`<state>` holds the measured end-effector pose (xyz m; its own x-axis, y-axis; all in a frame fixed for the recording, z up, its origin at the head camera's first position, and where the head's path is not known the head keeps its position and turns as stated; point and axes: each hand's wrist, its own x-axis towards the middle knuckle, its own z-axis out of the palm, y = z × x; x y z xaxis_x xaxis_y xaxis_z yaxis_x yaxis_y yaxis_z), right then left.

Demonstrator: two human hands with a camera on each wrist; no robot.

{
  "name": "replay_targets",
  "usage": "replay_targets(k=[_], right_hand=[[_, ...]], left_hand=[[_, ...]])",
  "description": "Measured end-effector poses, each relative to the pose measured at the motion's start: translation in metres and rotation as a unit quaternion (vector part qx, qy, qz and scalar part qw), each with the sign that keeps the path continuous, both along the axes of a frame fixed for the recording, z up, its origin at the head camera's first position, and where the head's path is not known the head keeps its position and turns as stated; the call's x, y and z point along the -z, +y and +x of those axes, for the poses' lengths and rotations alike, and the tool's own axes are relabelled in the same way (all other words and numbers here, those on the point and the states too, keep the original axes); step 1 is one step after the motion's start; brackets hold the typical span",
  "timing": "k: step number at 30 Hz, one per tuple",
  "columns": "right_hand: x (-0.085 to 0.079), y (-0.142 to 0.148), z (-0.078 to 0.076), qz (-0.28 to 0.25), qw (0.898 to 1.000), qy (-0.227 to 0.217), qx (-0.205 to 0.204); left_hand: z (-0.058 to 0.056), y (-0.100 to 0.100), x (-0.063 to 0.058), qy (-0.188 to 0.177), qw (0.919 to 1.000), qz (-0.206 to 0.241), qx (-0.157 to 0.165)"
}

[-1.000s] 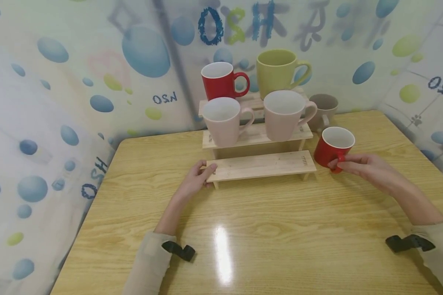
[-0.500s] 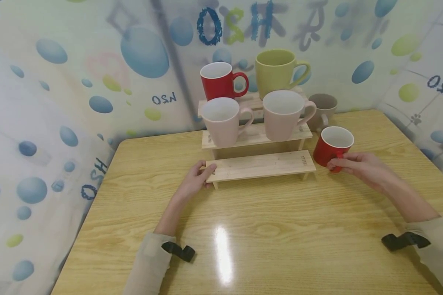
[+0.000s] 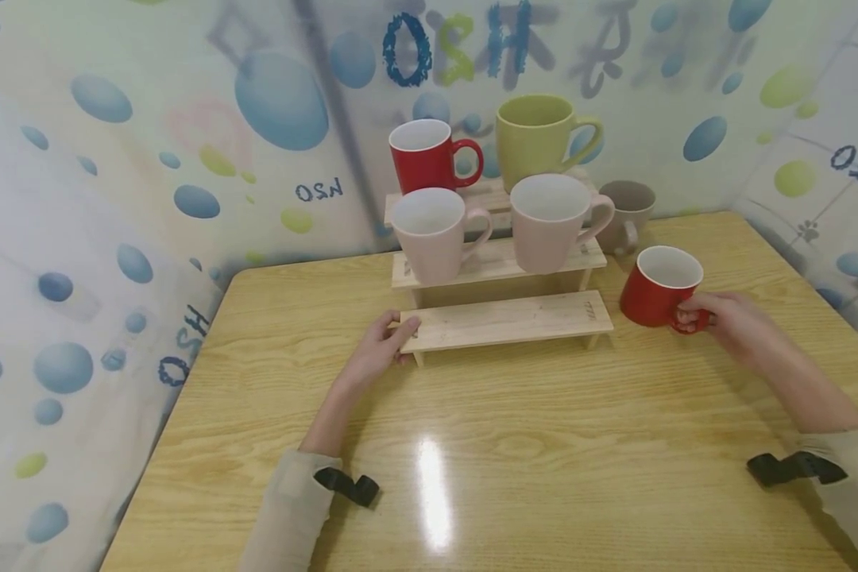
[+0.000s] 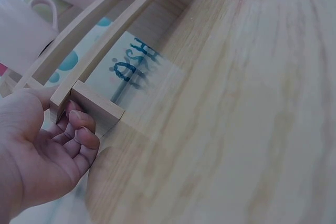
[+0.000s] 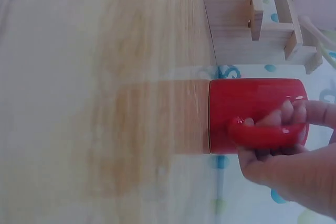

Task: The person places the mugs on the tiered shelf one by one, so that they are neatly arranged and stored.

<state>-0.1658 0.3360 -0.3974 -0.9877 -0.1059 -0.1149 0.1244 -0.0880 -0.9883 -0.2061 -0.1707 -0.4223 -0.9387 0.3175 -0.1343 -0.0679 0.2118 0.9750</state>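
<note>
My left hand (image 3: 373, 353) grips the left end of the three-step wooden mug rack (image 3: 508, 322) at its lowest step, the thumb on top of the board. In the left wrist view the curled fingers (image 4: 84, 137) lie under that board, beside its leg. To the right of the rack, my right hand (image 3: 747, 330) holds a red mug (image 3: 643, 298) with a white inside by its handle. The right wrist view shows fingers through the handle (image 5: 268, 136) and the mug upright, its base right at the tabletop.
Two pale pink mugs (image 3: 429, 246) stand on the middle step. On the top step are another red mug (image 3: 422, 163) and a yellow-green mug (image 3: 532, 143). A grey-brown mug (image 3: 625, 210) stands behind the held one, on the wooden table (image 3: 543, 461). A patterned cloth (image 3: 150, 119) backs the table.
The held red mug has moved slightly right, away from the rack, and its handle has turned toward the right. My left hand and the rack have stayed put.
</note>
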Motion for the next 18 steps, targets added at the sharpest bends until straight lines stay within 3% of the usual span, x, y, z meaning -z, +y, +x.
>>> replay_targets(k=[5, 11, 18], right_hand=[[-0.005, 0.004, 0.0, 0.062, 0.997, -0.002, 0.037], [-0.011, 0.009, 0.001, 0.21, 0.972, -0.04, 0.097], [-0.014, 0.009, 0.006, 0.22, 0.966, -0.05, 0.126]], left_hand=[[0.0, 0.0, -0.001, 0.0, 1.0, 0.0, 0.002], [0.0, -0.001, -0.001, -0.01, 0.9999, 0.001, -0.002], [0.0, -0.001, 0.0, -0.005, 1.0, 0.0, 0.002]])
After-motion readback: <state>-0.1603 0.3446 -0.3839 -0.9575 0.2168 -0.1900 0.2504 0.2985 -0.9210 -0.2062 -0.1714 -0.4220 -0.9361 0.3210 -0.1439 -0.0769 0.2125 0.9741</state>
